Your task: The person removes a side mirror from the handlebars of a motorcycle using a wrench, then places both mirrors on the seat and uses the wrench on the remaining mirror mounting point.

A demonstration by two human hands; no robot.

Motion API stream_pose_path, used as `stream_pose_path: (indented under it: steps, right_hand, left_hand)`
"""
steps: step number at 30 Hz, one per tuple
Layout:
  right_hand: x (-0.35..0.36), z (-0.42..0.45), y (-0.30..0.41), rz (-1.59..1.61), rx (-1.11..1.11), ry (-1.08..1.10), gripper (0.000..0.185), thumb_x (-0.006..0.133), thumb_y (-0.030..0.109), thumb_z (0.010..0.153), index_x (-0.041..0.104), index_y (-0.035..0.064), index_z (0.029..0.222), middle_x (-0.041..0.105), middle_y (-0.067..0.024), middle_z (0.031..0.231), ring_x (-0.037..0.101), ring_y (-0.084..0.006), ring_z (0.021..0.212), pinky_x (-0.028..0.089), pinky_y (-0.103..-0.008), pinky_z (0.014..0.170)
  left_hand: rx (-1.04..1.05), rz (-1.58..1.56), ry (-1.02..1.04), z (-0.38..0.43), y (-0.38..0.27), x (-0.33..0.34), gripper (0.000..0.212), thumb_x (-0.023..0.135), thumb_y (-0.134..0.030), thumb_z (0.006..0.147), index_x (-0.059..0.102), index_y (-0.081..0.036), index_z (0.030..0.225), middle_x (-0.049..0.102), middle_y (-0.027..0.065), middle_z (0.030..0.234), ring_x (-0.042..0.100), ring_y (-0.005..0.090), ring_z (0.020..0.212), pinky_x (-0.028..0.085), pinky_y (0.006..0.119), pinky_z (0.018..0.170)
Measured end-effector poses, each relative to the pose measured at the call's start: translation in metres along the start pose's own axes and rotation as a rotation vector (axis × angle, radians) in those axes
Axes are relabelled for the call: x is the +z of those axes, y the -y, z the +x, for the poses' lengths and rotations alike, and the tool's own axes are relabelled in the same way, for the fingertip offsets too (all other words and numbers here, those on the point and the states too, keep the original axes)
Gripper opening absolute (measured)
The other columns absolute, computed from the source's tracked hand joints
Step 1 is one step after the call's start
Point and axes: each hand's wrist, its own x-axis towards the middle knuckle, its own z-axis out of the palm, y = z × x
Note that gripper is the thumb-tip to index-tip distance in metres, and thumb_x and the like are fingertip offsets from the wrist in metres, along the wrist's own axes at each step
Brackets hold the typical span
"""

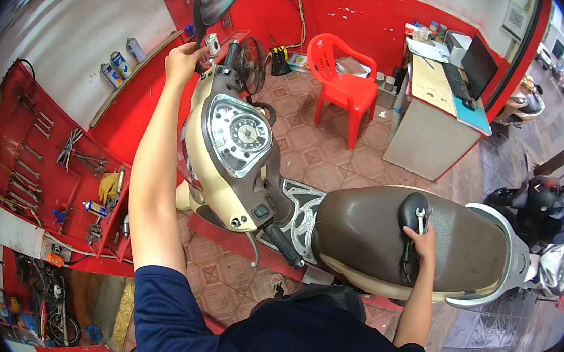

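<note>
A cream and brown scooter (190,149) stands before me, with its round-dial instrument cluster (244,134) between the handlebar grips. At the far side of the handlebar, my left hand (182,64) has its fingers around the lower stem of an upright rear-view mirror (217,1). My right hand (423,241) is over the brown seat (359,224) and holds open-end wrenches (421,217), their jaws pointing up. Under and beside that hand lies a second, detached mirror (411,207), its black back up and its stem towards me. The near handlebar grip (283,245) has no mirror beside it.
Wrenches and other tools hang on a red tool board (55,174) at left. Spray cans (121,64) stand on a wall shelf. Beyond the scooter are a red plastic chair (344,79) and a desk (424,130) with a monitor (479,65). Another scooter (547,199) stands behind the seat.
</note>
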Motion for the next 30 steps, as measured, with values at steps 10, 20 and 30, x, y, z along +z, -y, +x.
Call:
stream_pose_path:
  steps: [10,20,30]
  right_hand:
    - [0.002,-0.005,0.007,-0.002,-0.030,-0.012,0.066,0.086,0.015,0.067,0.055,-0.0014,0.123,0.066,-0.0128,0.109,0.063,-0.0231,0.096,0.048,-0.0356,0.089]
    - [0.002,-0.002,-0.001,0.003,0.002,-0.018,0.067,0.087,0.016,0.066,0.055,-0.0017,0.123,0.066,-0.0126,0.108,0.063,-0.0225,0.095,0.048,-0.0348,0.088]
    - [0.002,0.002,-0.008,-0.017,-0.009,-0.013,0.062,0.087,0.015,0.067,0.057,-0.0004,0.119,0.066,-0.0117,0.107,0.063,-0.0223,0.095,0.048,-0.0348,0.088]
  left_hand:
    - [0.256,-0.184,-0.401,-0.048,0.056,0.005,0.022,0.066,-0.022,0.093,0.069,-0.003,0.105,0.070,0.0031,0.099,0.063,0.0124,0.091,0.047,0.029,0.087]
    - [-0.185,-0.640,-0.380,0.008,0.051,0.017,0.030,0.065,-0.024,0.094,0.065,0.001,0.110,0.072,0.0057,0.100,0.065,0.0111,0.089,0.046,0.027,0.078]
    - [0.098,0.258,0.066,0.004,-0.007,-0.012,0.036,0.069,-0.028,0.088,0.069,-0.006,0.116,0.073,0.0118,0.094,0.069,0.0162,0.077,0.051,0.032,0.073]
